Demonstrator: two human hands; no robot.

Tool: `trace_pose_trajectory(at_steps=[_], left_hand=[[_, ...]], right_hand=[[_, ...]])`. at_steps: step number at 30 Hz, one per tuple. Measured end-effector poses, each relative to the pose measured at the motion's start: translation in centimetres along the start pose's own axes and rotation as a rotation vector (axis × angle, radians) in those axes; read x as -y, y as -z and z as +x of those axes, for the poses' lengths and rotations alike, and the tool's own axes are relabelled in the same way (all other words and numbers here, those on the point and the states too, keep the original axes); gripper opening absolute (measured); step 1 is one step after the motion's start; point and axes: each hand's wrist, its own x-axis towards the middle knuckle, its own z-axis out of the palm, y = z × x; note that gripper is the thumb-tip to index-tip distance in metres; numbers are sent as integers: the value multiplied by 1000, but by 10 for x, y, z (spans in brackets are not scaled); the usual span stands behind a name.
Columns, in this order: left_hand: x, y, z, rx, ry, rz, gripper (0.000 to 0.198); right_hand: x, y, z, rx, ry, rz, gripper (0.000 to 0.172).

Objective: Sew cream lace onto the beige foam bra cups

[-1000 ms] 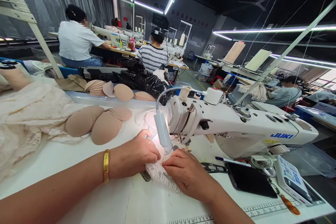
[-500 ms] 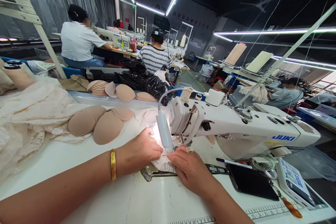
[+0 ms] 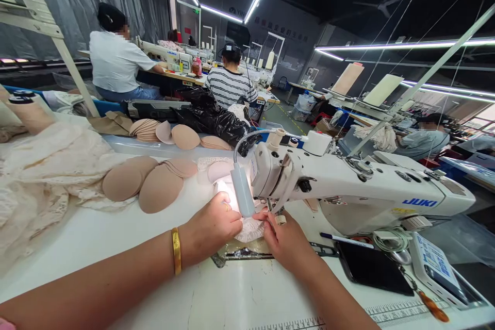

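A white JUKI sewing machine stands on the white table in front of me. Under its needle lies a small piece of white lace, lit by the machine's gooseneck lamp. My left hand, with a gold bangle on the wrist and a ring, is curled on the lace from the left. My right hand pinches the lace's right edge just before the presser foot. Both hands rest close together at the needle.
Beige foam cups lie left of the machine, more of them stacked behind. A heap of cream lace fills the left. A black phone, a pen and a control panel sit right. Other people sew at benches beyond.
Both hands have moved forward toward the needle, feeding the lace under the foot. Less lace shows in front of the hands now, and a metal plate on the table is uncovered.
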Motion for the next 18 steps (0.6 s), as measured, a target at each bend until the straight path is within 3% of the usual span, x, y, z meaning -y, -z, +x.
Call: trace_pose_trajectory(at_steps=[8,11,14,18], left_hand=[[0,-3,-1,16,4,-100,22],[4,6,-2,73,18,-157,23],[4,23,-3,149,54,-197,14],[-7,36,-3,237,238,-201,14]], right_hand=[[0,1,-1,28,-12,48,29],[0,3,-3,34,-6,54,32],[4,6,-5,18,58,11,39],[19,9,-6,11,243,-13,51]])
